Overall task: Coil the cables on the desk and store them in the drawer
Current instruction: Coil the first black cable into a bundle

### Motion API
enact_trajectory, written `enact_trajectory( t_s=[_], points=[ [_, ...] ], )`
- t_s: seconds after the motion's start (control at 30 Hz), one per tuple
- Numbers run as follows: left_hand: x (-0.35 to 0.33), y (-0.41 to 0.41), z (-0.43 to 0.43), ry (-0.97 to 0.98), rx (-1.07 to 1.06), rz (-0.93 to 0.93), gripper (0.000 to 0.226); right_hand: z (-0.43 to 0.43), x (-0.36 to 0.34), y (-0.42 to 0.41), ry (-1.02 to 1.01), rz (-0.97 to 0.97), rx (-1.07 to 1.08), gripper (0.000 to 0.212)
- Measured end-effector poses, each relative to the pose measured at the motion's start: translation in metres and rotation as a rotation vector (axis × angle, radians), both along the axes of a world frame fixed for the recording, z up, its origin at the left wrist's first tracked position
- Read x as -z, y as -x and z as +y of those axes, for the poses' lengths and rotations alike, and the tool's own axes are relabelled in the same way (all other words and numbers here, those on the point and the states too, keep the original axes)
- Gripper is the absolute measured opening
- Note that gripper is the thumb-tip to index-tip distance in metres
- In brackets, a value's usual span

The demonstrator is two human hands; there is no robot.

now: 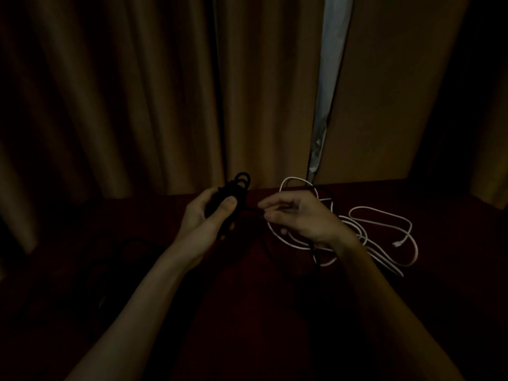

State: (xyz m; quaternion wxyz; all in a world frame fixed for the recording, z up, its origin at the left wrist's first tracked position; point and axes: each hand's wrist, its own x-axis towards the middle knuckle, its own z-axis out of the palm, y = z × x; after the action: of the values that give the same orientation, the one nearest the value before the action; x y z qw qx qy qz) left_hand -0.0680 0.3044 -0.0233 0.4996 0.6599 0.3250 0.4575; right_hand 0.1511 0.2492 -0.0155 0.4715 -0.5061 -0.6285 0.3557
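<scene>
Dark-red table (pixel 247 298) lies below both hands. The left hand (pixel 202 215) grips the black cable (pixel 241 181), bundled into a coil; the right hand (pixel 299 215) pinches its loose tail, apparently mid-wrap. Next, I judge, that tail needs winding on. The white cable (pixel 365 239) lies uncoiled on the table at right; no drawer shows.

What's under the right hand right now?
Loose loops of the white cable lie on the desk beneath the right hand. How they cross directly under the palm is covered.
</scene>
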Motion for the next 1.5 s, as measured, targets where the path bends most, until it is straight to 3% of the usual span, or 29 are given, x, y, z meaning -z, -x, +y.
enact_trajectory(
  t_s=[0.17, 0.33, 0.43, 0.47, 0.5, 0.57, 0.6, 0.7, 0.8, 0.9, 1.0, 1.1, 1.27, 1.37, 1.43, 1.5],
  points=[
    [0.002, 0.000, 0.001, -0.019, -0.012, 0.027, 0.039, 0.009, 0.003, -0.015, -0.020, 0.238, 0.308, 0.020],
    [0.004, 0.003, 0.007, -0.022, -0.081, 0.012, 0.036, 0.015, 0.005, -0.049, 0.126, 0.880, 0.637, 0.026],
    [0.004, 0.004, 0.008, -0.023, -0.104, 0.007, 0.036, 0.012, 0.011, -0.067, 0.151, 1.004, 0.870, 0.040],
    [0.004, 0.004, 0.008, -0.020, -0.109, 0.007, 0.036, 0.005, 0.010, -0.070, 0.149, 1.022, 0.866, 0.034],
    [0.004, 0.005, 0.009, -0.017, -0.113, 0.005, 0.037, -0.001, 0.010, -0.073, 0.146, 0.886, 0.874, 0.028],
    [0.004, 0.004, 0.008, -0.013, -0.105, 0.008, 0.038, 0.000, 0.007, -0.072, 0.177, 1.009, 0.798, 0.032],
    [0.004, 0.003, 0.007, -0.010, -0.096, 0.012, 0.038, 0.001, 0.007, -0.071, 0.175, 0.977, 0.766, 0.028],
    [0.005, -0.001, 0.003, -0.008, -0.071, 0.018, 0.033, 0.008, 0.011, -0.063, 0.235, 0.602, 0.765, 0.015],
    [0.003, -0.001, 0.002, -0.003, -0.065, 0.019, 0.035, 0.010, 0.006, -0.055, 0.092, 0.136, 0.737, 0.011],
    [0.001, -0.004, -0.001, -0.011, -0.046, 0.017, 0.042, 0.001, -0.018, -0.026, -0.057, 0.017, 0.465, 0.018],
    [-0.001, -0.007, -0.006, -0.014, -0.032, 0.000, 0.047, -0.008, -0.031, 0.007, -0.036, -0.188, 0.139, 0.019],
    [-0.002, -0.008, -0.008, -0.025, -0.020, -0.010, 0.044, -0.006, -0.022, 0.027, 0.093, -0.140, -0.090, 0.021],
    [-0.006, -0.006, -0.009, 0.059, 0.030, -0.084, 0.043, 0.001, -0.015, 0.035, -0.029, 0.040, 0.007, 0.015],
    [-0.009, -0.005, -0.010, 0.202, 0.228, -0.196, 0.046, -0.001, -0.017, 0.035, -0.123, 0.066, 0.039, 0.015],
    [-0.013, -0.003, -0.014, 0.291, 0.416, -0.261, 0.047, -0.005, -0.019, 0.036, -0.152, 0.105, -0.075, 0.019],
    [-0.016, -0.002, -0.019, 0.384, 0.610, -0.305, 0.047, -0.009, -0.020, 0.034, -0.111, 0.158, -0.232, 0.039]
  ],
)
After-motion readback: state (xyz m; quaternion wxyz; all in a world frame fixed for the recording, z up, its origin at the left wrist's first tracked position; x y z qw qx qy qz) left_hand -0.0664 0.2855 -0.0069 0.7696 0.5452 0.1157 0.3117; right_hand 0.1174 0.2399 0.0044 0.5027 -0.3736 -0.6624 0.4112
